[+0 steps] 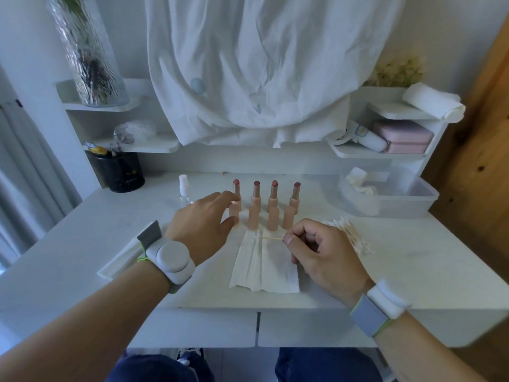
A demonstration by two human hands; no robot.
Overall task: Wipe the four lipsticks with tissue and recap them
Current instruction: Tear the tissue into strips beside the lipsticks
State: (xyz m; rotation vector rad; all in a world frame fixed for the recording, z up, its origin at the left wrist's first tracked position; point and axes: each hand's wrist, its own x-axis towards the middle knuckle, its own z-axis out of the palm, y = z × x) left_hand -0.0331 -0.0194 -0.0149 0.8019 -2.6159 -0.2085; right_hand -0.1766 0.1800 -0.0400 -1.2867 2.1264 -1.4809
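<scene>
Up front in the head view, four uncapped lipsticks with peach-pink tubes and metallic collars stand upright in a row on the white table (82, 244): first lipstick (237, 193), second lipstick (256, 194), third lipstick (274, 195), fourth lipstick (295, 197). Four matching peach-pink caps stand just in front of them, one per lipstick: first cap (234, 213), second cap (253, 217), third cap (272, 219), fourth cap (288, 216).

The left hand (201, 230) reaches toward the first pair with fingers extended and slightly spread; its fingertips are at the first lipstick and its thumb beside the first cap, but whether they grip cannot be told. The right hand (322, 249) has its fingers curled, pinching one thin wooden cotton swab (271, 238) whose tip points left over one unfolded white tissue (264, 266), which lies flat below both sets of fingers.

A heap of cotton swabs (349, 235) lies just beyond the right knuckles. One small clear spray bottle (184, 190) stands beyond the left fingers, one black mesh pen cup (119, 172) farther left. One clear plastic bin (391, 197) holding crumpled tissue sits far right.

White shelves flank a draped white cloth (261, 64); a ribbed glass vase (85, 51) stands upper left, a pink case (402, 136) right.
</scene>
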